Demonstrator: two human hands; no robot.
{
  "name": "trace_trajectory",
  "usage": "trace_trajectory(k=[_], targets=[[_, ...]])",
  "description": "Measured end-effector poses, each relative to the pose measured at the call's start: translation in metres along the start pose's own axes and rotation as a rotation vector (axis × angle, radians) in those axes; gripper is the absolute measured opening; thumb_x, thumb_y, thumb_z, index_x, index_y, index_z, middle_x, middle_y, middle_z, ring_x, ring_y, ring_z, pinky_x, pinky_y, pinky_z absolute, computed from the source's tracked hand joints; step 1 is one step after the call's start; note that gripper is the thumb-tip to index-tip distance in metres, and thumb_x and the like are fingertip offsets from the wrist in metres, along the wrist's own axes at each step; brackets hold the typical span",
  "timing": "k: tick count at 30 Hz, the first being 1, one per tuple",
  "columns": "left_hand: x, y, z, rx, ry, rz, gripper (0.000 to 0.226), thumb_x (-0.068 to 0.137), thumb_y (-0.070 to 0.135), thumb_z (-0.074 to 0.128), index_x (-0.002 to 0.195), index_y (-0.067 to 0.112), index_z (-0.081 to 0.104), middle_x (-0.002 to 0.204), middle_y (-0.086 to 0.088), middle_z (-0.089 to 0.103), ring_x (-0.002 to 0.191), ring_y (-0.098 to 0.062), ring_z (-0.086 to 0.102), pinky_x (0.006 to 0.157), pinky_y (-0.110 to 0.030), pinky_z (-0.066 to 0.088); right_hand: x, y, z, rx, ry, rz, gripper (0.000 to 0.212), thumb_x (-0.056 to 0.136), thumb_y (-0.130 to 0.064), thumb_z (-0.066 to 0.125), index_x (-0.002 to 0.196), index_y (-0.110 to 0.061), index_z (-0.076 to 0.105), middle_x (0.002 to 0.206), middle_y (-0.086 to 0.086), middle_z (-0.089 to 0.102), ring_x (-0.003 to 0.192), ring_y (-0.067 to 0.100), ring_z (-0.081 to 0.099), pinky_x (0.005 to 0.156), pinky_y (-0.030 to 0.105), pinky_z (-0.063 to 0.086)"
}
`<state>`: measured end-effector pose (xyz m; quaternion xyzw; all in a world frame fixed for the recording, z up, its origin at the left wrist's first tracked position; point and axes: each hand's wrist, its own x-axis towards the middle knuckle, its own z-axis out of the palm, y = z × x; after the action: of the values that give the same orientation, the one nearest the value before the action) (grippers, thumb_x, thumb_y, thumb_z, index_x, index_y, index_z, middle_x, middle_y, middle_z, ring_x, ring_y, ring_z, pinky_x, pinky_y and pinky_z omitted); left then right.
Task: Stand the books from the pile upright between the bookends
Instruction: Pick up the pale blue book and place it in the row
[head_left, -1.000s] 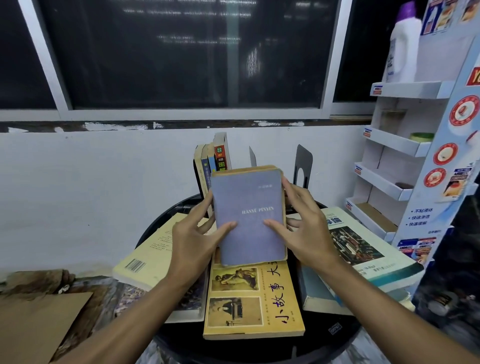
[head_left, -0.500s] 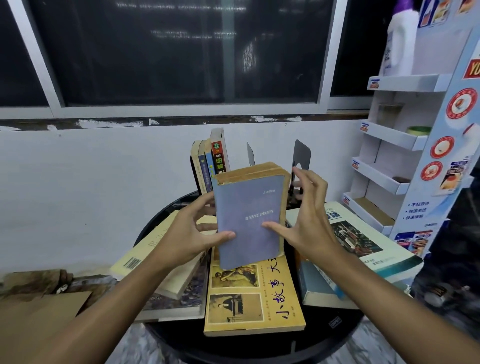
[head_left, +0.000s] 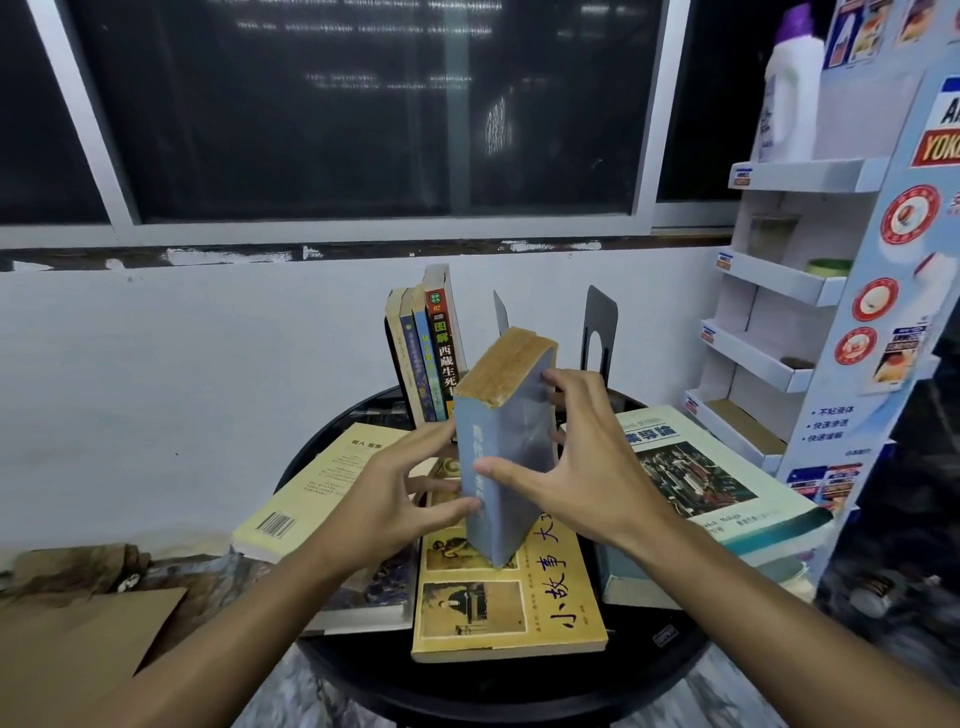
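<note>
Above the pile (head_left: 506, 587), we are turning the blue book (head_left: 506, 441) spine-forward — left hand (head_left: 389, 499) and right hand (head_left: 582, 467) both gripping it — readying it for the bookends (head_left: 600, 332).

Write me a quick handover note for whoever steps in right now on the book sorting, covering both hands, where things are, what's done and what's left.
Left hand and right hand both grip the blue-grey book, lifted and turned spine-forward above the yellow book.
Done: four books stand upright at the back left of the round table.
Open slot: between those books and the dark bookend.
Left: stand the held book in that slot, then the yellow book, the cream book and the pale green book, which lie flat with more under them.
</note>
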<state>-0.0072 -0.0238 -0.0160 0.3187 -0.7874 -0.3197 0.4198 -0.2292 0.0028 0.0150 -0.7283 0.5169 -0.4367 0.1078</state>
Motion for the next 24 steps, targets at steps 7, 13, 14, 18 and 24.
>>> trace_trajectory(k=[7, 13, 14, 18, 24], targets=[[0.003, -0.001, 0.019, 0.045, 0.039, 0.039, 0.084, 0.079, 0.016, 0.085, 0.151, 0.028, 0.044, 0.14, 0.013, 0.053, 0.123, -0.017, 0.058, 0.088, -0.034, 0.061, 0.0, 0.01, -0.031, 0.133, -0.12, -0.034, 0.082, 0.075, -0.052, 0.081, 0.145, -0.029, 0.044, 0.136, -0.021, 0.045, 0.126, -0.006, 0.048, 0.097, 0.019, 0.052], [0.014, 0.005, 0.043, 0.177, 0.088, 0.003, 0.102, 0.073, 0.042, 0.087, 0.157, 0.032, 0.029, 0.149, 0.02, 0.041, 0.132, 0.004, 0.045, 0.102, -0.022, 0.051, -0.002, 0.016, -0.052, 0.121, -0.114, -0.026, 0.057, 0.081, -0.038, 0.079, 0.133, -0.027, 0.06, 0.121, -0.016, 0.063, 0.111, -0.001, 0.061, 0.081, 0.029, 0.062], [0.016, 0.006, 0.048, 0.205, 0.106, -0.006, 0.106, 0.072, 0.047, 0.086, 0.158, 0.031, 0.026, 0.153, 0.019, 0.038, 0.135, 0.005, 0.041, 0.106, -0.02, 0.047, -0.003, 0.017, -0.055, 0.105, -0.099, -0.019, 0.054, 0.081, -0.037, 0.079, 0.13, -0.027, 0.061, 0.117, -0.016, 0.065, 0.108, -0.001, 0.062, 0.079, 0.03, 0.062], [0.021, 0.01, 0.069, 0.268, 0.192, -0.055, 0.116, 0.068, 0.067, 0.075, 0.16, 0.027, 0.017, 0.162, 0.017, 0.027, 0.147, 0.0, 0.028, 0.12, -0.03, 0.033, -0.005, 0.014, -0.063, 0.028, -0.028, -0.006, 0.038, 0.083, -0.028, 0.08, 0.117, -0.034, 0.064, 0.101, -0.022, 0.07, 0.096, -0.004, 0.066, 0.073, 0.027, 0.061], [0.023, 0.012, 0.09, 0.287, 0.213, -0.063, 0.114, 0.074, 0.06, 0.077, 0.16, 0.031, 0.009, 0.161, 0.013, 0.034, 0.147, -0.002, 0.031, 0.118, -0.035, 0.038, -0.011, -0.001, -0.063, -0.188, -0.016, 0.028, 0.042, 0.076, -0.063, 0.073, 0.107, -0.04, 0.055, 0.095, -0.025, 0.064, 0.088, -0.009, 0.059, 0.065, 0.006, 0.041]])
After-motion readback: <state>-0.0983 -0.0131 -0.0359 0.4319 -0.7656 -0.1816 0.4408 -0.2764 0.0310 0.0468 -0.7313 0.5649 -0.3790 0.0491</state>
